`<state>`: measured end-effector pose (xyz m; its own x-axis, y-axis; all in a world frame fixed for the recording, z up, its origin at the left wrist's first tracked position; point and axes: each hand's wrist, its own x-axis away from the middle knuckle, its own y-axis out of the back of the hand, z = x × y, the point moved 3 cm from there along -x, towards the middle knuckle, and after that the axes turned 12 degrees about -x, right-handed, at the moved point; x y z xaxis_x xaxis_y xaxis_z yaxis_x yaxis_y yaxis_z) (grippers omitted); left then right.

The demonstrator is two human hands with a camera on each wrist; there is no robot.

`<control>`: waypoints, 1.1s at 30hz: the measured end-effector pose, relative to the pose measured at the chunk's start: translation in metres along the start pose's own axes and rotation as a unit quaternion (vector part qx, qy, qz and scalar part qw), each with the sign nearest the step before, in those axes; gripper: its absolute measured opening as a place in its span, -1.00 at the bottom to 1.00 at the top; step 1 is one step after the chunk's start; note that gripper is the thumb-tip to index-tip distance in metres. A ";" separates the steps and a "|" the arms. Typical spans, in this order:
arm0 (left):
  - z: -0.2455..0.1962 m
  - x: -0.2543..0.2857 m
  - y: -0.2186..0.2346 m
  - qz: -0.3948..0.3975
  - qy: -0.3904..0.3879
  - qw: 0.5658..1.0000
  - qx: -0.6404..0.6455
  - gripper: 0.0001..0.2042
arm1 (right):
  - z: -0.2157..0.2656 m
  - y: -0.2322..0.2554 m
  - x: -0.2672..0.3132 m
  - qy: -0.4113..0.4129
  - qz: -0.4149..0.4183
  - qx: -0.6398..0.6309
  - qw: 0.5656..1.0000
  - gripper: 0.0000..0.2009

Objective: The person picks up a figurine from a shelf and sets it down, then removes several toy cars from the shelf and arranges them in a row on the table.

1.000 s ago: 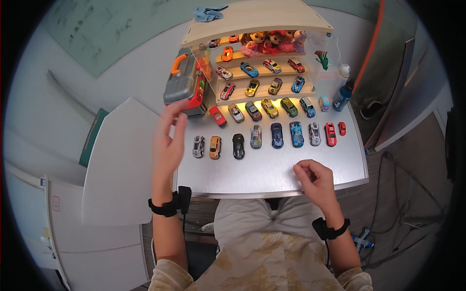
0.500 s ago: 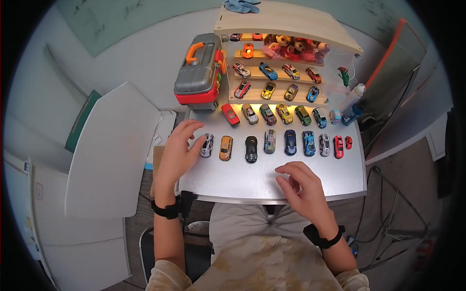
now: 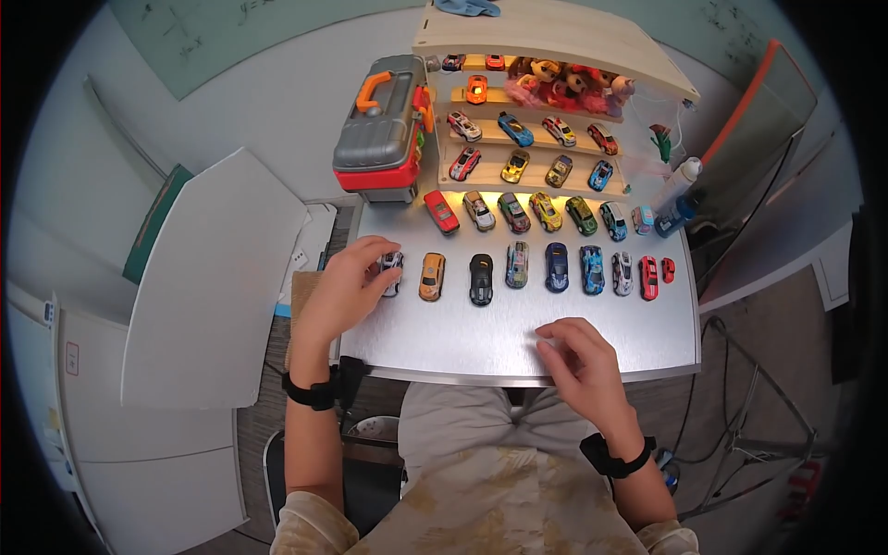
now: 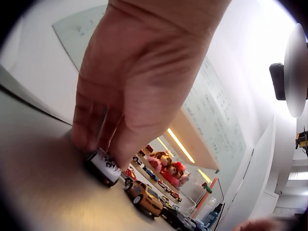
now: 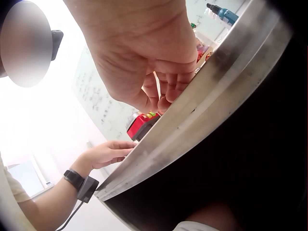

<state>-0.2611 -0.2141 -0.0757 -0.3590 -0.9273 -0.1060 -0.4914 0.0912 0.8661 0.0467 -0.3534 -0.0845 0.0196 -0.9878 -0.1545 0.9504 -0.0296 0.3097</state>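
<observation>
At the left end of the front row, my left hand point(image 3: 350, 289) pinches a white toy car point(image 3: 394, 268) with dark markings, thumb on one side and fingers on the other. The left wrist view shows the white car's end point(image 4: 107, 166) between the thumb and fingers, close to the tabletop. Beside it on the right stands an orange toy car point(image 3: 432, 276), then a black toy car point(image 3: 481, 279). My right hand point(image 3: 585, 365) hovers near the table's front edge with fingers loosely bent and nothing in them.
More toy cars line the metal table point(image 3: 462, 342) in two rows and fill a lit wooden shelf point(image 3: 555, 42), with dolls point(image 3: 564, 88) on it. A grey and red toolbox point(image 3: 384, 129) stands back left. Bottles point(image 3: 677, 215) stand at the right edge.
My left hand has come down from beside the toolbox to the white car and taken hold of it. The right hand has shifted slightly left, its fingers loosening. The head view has turned.
</observation>
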 end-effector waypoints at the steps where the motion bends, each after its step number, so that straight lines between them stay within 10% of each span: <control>1: 0.000 0.000 0.000 0.004 0.002 1.000 0.000 -0.69 | 0.000 0.000 0.000 0.000 0.001 0.001 1.000 -0.83; 11: -0.015 -0.002 0.052 -0.129 -0.025 0.991 0.034 -0.71 | 0.004 0.004 -0.001 0.009 0.005 0.007 1.000 -0.81; 13: -0.025 -0.008 0.080 -0.181 0.021 0.956 0.231 -0.73 | 0.009 0.002 -0.005 0.009 0.012 0.016 1.000 -0.81; 16: -0.021 -0.030 0.105 -0.262 -0.125 0.736 0.611 -0.72 | 0.019 -0.007 -0.015 0.041 0.022 0.038 0.998 -0.79; 19: 0.018 -0.062 0.102 -0.127 -0.272 0.467 0.832 -0.72 | 0.031 -0.020 -0.025 0.112 0.037 0.082 0.990 -0.77; 21: 0.032 -0.074 0.086 -0.151 -0.261 0.395 0.868 -0.72 | 0.037 -0.026 -0.031 0.144 0.054 0.109 0.982 -0.75; 33: 0.068 -0.086 0.053 -0.176 -0.212 0.370 0.887 -0.67 | 0.043 -0.041 -0.092 0.152 0.153 0.212 0.953 -0.36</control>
<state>-0.3103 -0.1044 -0.0546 0.0673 -0.8895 -0.4520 -0.1795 0.4348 -0.8825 -0.0075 -0.2680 -0.0429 0.4253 -0.8724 -0.2411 0.6767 0.1296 0.7248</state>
